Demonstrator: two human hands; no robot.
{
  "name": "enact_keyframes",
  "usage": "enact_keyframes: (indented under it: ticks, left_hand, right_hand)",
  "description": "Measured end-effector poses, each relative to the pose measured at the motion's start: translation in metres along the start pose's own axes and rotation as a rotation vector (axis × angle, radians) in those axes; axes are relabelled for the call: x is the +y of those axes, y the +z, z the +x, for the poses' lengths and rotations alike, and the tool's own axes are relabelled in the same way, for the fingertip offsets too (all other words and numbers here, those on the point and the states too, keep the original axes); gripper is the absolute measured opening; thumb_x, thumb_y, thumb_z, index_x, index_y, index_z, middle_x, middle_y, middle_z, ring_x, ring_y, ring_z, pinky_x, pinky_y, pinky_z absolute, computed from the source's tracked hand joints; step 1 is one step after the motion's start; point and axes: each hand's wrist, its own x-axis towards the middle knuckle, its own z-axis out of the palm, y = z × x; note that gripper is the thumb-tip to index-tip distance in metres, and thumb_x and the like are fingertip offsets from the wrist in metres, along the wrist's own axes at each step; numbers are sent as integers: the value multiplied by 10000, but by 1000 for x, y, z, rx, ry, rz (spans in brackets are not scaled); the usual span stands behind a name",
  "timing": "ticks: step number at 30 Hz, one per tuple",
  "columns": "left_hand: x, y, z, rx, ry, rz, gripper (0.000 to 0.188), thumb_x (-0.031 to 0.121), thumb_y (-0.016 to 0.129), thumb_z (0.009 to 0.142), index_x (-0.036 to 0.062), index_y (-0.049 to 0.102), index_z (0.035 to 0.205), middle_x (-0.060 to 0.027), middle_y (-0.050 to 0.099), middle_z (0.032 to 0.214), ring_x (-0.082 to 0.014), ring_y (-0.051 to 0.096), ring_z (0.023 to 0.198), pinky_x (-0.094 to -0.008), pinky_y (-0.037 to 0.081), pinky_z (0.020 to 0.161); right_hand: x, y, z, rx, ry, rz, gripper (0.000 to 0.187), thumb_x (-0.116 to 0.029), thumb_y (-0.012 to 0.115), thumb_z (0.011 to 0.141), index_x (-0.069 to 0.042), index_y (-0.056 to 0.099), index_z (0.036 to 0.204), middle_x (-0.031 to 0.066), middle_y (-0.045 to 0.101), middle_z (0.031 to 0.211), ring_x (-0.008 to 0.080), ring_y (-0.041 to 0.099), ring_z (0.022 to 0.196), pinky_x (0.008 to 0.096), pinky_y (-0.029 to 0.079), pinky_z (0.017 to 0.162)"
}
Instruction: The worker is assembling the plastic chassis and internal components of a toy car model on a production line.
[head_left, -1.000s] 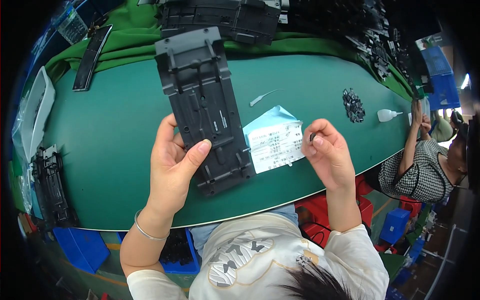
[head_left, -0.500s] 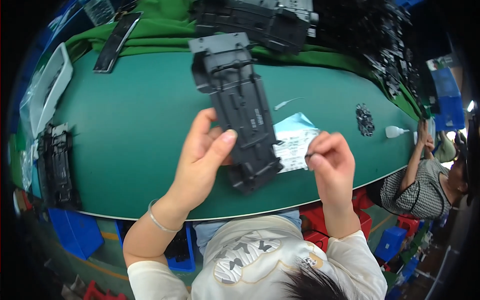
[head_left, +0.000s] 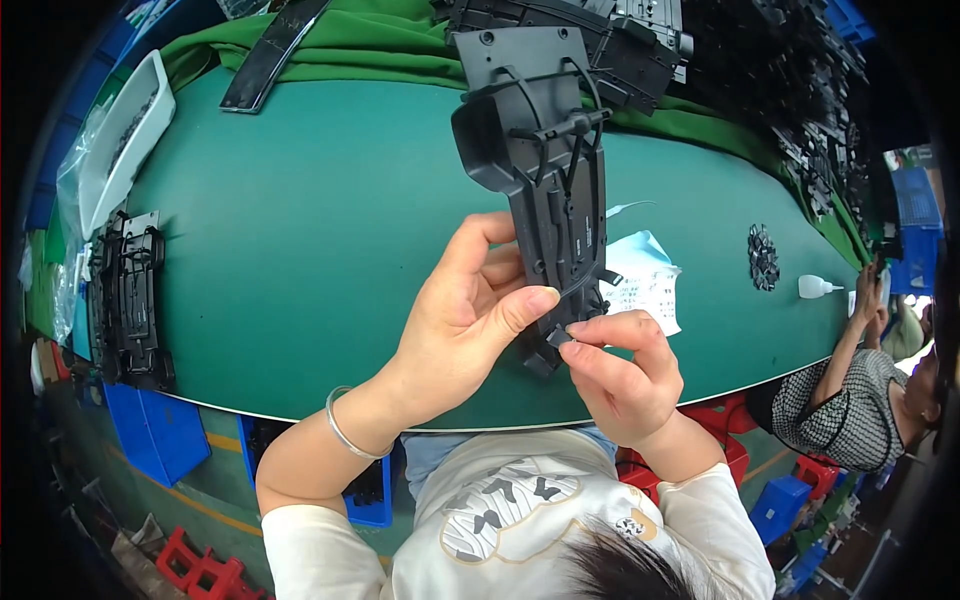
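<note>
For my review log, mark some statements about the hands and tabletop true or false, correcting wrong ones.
1. The left hand holds a long black moulded-plastic part. True.
2. A thin silver bangle circles the right wrist. False: it circles the left.
3. The right hand pinches a small black piece near the part's lower end. True.
4. The white plastic nozzle bottle is left of both hands. False: it is to their right.
5. A heap of small dark pieces sits on the green tabletop. True.
</note>
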Motion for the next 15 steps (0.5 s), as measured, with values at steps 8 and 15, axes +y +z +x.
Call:
enact_keyframes:
  ticks: [8, 15]
  left_hand:
    - [-2, -1, 1, -33, 35, 15, 331, 27, 480, 807, -9, 314, 1091, -121, 463, 1026, -162, 469, 953, -295, 378, 847]
    - [-2, 0, 1, -22, 30, 25, 326, 27, 482, 806, -10, 315, 1084, -119, 464, 1019, -161, 470, 950, -294, 379, 846]
  right_hand:
    - [0, 2, 1, 12, 18, -17, 251, 49, 628, 534, 12, 576, 777, 125, 530, 785, 207, 525, 607, 262, 426, 471]
    - [2, 2, 0, 7, -2, -16, 242, 29, 619, 548, 22, 574, 786, 128, 527, 780, 212, 524, 607, 263, 427, 477]
